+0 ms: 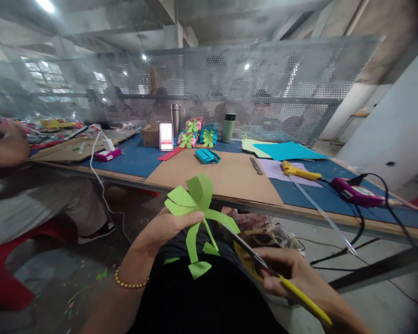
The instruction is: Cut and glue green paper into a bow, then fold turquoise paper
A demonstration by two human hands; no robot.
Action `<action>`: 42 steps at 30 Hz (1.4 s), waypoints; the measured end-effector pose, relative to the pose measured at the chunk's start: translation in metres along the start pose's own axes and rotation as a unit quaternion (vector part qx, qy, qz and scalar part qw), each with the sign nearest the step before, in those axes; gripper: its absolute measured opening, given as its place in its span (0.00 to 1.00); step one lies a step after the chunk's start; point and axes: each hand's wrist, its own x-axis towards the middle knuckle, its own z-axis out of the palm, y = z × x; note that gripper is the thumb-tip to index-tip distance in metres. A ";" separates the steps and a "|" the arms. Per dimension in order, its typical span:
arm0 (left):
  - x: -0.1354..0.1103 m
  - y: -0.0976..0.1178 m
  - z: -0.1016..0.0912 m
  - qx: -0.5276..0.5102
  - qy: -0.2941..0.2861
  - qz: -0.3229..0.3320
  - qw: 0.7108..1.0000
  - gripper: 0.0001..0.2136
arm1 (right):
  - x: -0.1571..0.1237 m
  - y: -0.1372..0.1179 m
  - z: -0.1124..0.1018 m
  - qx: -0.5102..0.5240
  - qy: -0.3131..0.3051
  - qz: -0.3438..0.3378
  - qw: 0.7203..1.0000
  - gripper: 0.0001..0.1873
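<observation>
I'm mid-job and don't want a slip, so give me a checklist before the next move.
1. Green cutout held: ok, in the left hand.
2. Scissors held: ok, in the right hand, blade at the cutout's lower-right strip.
3. Blades set around that strip: cannot tell, the strip hides the tip.
4. Left fingers clear of the blade: ok, they look apart.
5. Lap free of scraps: not ok, green scraps lie there.
6. Glue gun cool: cannot tell; it lies on the table.
</observation>
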 end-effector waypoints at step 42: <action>0.000 -0.001 0.003 0.147 0.047 0.067 0.986 0.14 | 0.009 -0.001 0.011 -0.002 -0.008 0.034 0.999 0.27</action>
